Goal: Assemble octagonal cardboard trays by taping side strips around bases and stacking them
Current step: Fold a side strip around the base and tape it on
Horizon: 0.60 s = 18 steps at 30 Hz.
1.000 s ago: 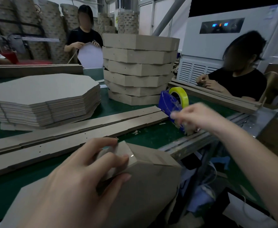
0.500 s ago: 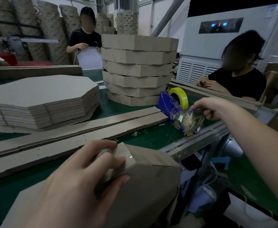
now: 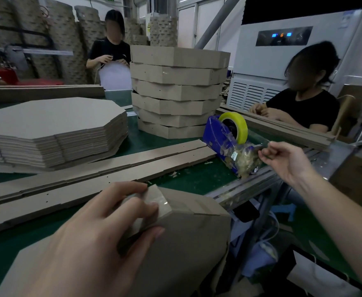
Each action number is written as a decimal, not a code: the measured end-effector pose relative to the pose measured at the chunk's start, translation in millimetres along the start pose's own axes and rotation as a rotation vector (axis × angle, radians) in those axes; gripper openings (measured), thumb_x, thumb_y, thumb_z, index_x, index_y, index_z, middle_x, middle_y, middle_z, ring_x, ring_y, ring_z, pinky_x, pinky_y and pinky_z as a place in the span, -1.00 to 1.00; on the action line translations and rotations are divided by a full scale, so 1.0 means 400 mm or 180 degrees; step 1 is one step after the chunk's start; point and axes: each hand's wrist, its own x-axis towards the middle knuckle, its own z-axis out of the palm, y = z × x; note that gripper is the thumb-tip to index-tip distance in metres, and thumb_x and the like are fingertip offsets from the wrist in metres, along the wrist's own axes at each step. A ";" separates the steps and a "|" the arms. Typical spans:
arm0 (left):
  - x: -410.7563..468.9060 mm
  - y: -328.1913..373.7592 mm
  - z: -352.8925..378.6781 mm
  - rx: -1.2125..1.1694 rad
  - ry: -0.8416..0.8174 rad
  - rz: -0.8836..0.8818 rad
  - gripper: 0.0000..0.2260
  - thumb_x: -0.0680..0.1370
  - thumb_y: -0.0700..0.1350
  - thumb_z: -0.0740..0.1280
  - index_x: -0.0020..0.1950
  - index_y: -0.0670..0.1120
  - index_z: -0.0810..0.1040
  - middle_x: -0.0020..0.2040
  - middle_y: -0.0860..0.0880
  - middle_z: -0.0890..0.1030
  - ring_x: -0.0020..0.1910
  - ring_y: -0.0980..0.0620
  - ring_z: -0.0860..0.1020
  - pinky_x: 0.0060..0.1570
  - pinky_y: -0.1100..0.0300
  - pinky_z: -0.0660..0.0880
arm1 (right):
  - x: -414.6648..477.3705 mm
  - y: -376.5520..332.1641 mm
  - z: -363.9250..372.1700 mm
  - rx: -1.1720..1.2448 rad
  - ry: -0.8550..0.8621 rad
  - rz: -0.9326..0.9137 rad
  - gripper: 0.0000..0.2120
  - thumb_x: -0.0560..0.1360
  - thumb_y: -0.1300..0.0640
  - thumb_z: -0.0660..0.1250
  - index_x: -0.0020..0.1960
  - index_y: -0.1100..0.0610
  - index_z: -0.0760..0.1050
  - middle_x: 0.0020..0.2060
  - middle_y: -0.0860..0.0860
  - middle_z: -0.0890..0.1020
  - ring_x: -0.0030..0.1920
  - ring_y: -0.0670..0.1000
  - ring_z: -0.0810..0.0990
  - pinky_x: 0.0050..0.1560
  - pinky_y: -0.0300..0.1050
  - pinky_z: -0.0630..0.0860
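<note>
While left hand [image 3: 103, 230] grips the tray [image 3: 188, 236] corner — light, bendy card, probably — right hand [image 3: 288, 162] pinches sticky tape [image 3: 258, 146].

Tray [image 3: 186, 243] corner hidden under left hand [image 3: 94, 239]; tape [image 3: 259, 146] in right hand [image 3: 287, 161] indistinct.
</note>
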 end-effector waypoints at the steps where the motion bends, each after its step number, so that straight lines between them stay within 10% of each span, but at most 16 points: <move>1: 0.000 0.000 0.000 0.0006 0.0000 -0.0001 -0.84 0.39 0.19 0.29 -0.14 0.16 0.55 0.10 0.20 0.57 -0.12 0.07 0.61 -0.35 0.07 0.57 | -0.006 0.006 -0.001 0.0106 0.0004 -0.0051 -0.68 0.54 0.32 0.17 -0.39 0.18 0.38 -0.51 -0.02 0.45 -0.35 -0.05 0.48 0.06 -0.04 0.51; 13: 0.000 -0.001 -0.005 -0.0020 -0.0002 0.0031 -0.87 0.40 0.17 0.29 -0.14 0.16 0.53 0.08 0.17 0.57 -0.16 0.07 0.60 -0.36 0.07 0.56 | -0.027 0.060 -0.015 -0.0053 0.0272 0.0093 -0.62 0.53 0.33 0.21 -0.44 0.17 0.47 -0.50 0.02 0.44 -0.37 -0.02 0.48 0.04 0.04 0.58; 18: 0.000 0.002 -0.010 0.0010 -0.0056 -0.0050 -0.80 0.39 0.17 0.28 -0.17 0.10 0.59 0.06 0.16 0.59 -0.15 0.16 0.56 -0.36 0.12 0.57 | -0.040 0.002 -0.028 -0.3874 0.1108 0.0030 -0.87 0.47 0.23 0.41 -0.13 0.31 0.64 -0.24 0.21 0.67 -0.23 0.16 0.62 -0.18 -0.05 0.50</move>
